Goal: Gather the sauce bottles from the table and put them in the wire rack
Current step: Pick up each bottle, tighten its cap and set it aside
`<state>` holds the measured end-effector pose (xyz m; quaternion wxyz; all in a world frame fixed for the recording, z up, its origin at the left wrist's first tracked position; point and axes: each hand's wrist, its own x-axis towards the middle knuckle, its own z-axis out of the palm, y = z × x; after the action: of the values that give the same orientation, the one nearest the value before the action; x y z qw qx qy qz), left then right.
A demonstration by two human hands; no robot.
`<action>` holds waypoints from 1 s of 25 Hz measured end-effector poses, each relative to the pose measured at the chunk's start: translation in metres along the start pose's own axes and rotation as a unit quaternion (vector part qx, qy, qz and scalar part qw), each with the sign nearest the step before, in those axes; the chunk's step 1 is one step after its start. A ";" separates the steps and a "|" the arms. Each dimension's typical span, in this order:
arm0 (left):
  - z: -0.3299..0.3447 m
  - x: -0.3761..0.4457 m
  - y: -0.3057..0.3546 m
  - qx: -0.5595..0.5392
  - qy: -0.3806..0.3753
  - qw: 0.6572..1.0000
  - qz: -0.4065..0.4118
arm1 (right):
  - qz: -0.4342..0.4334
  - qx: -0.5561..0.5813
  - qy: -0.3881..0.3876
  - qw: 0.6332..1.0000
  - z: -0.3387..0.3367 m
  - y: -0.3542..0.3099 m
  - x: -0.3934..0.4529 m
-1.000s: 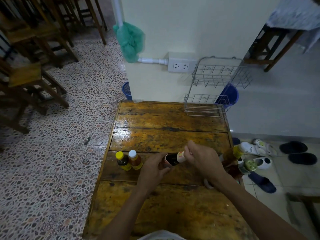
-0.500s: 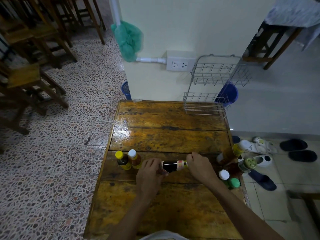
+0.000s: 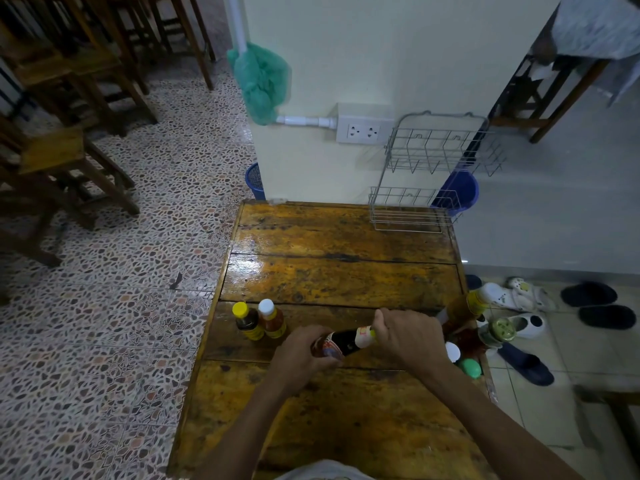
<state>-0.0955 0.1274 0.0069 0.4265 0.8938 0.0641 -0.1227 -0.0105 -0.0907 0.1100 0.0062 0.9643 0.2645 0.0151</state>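
Table (image 3: 339, 278): glossy, worn wooden planks.
Wire rack (image 3: 415, 209): thin metal grid, two tiers, at the table's far right corner.
Dark bottle (image 3: 346, 341): glass, lying sideways between both hands, over the table's near middle.
Left hand (image 3: 298, 358): fingers curled round the bottle's base.
Right hand (image 3: 408, 336): fingers wrapped over its neck end.
Other bottles: two upright (image 3: 258, 320) left; a cluster (image 3: 467, 327) at the right edge.

Dark bottle (image 3: 343, 342) cap hidden inside right hand (image 3: 408, 336); base covered by left hand (image 3: 299, 355).
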 end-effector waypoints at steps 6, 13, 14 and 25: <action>0.015 -0.013 0.004 0.090 0.108 0.990 0.014 | -0.072 -0.079 -0.151 0.983 0.016 0.005 -0.004; 0.020 -0.007 0.018 0.075 0.158 0.984 0.037 | -0.038 0.018 -0.142 0.989 0.014 0.008 -0.004; 0.021 0.001 0.026 0.056 0.150 0.986 0.040 | -0.001 0.058 -0.119 0.991 0.005 0.009 -0.005; 0.104 0.088 0.108 -0.053 -0.047 0.997 0.033 | 0.022 0.097 -0.183 0.978 -0.048 0.096 0.029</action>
<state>-0.0039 -0.0206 0.0004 0.4801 0.8645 0.0206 -0.1472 0.0623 -0.1584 0.1604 -0.0393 0.9523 0.2380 -0.1867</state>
